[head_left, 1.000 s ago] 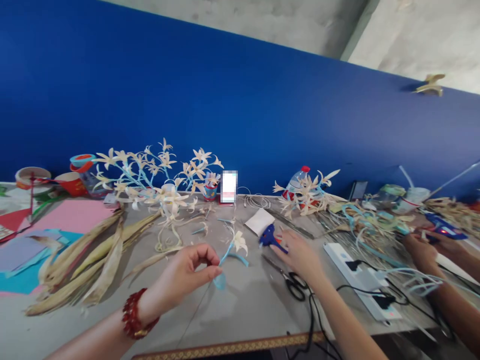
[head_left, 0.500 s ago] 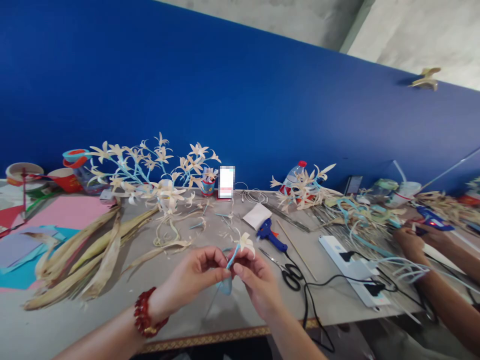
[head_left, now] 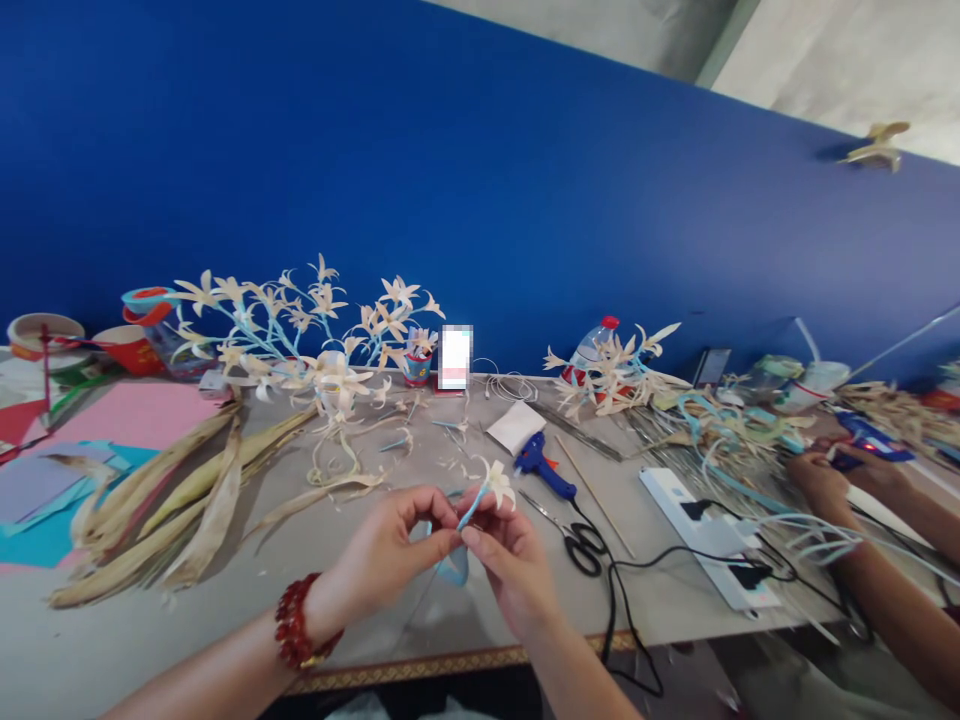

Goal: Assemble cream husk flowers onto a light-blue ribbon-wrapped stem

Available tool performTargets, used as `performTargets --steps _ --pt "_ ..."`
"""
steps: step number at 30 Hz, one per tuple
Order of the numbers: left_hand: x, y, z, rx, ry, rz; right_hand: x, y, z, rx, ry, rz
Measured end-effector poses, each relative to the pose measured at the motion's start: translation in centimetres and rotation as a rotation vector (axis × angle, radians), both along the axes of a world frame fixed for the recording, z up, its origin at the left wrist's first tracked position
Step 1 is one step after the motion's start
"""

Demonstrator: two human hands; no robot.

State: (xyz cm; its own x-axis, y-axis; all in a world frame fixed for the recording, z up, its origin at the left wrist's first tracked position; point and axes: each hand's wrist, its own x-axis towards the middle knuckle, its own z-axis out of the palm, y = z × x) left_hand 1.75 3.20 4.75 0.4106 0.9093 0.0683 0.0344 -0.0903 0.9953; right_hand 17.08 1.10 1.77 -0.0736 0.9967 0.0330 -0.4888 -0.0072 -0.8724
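Note:
A pale artificial flower (head_left: 496, 484) with a stem wrapped in light blue tape is pinched between my hands over the near part of the table. My left hand (head_left: 416, 535), with a red bead bracelet (head_left: 291, 620) at its wrist, closes on the blue stem. Fingers of my right hand (head_left: 510, 555) press the stem just below the petals. Under the fingers hangs a loop of light blue tape (head_left: 453, 570); a thin wire end slants below it. Which fingers grip the tape I cannot tell.
A blue glue gun (head_left: 544, 468) and black scissors (head_left: 581, 548) lie right of my hands, beside a white power strip (head_left: 705, 540) with cables. Dried husks (head_left: 202, 510) lie left. Finished flower branches (head_left: 292, 320) stand behind. At far right, another person's hands (head_left: 825, 485) work near another glue gun.
My hands stay pinched on the flower stem, and the flower leans slightly more to the right. The view has shifted a little.

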Motion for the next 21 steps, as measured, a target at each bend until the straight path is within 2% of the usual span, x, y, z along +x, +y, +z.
performTargets --steps 6,21 --pt "-0.03 -0.2 0.37 0.09 0.114 0.036 -0.25 -0.03 0.06 0.005 0.001 -0.007" --pt "-0.2 -0.1 0.08 0.105 0.131 0.058 -0.49 -0.11 0.11 -0.028 -0.015 -0.034"
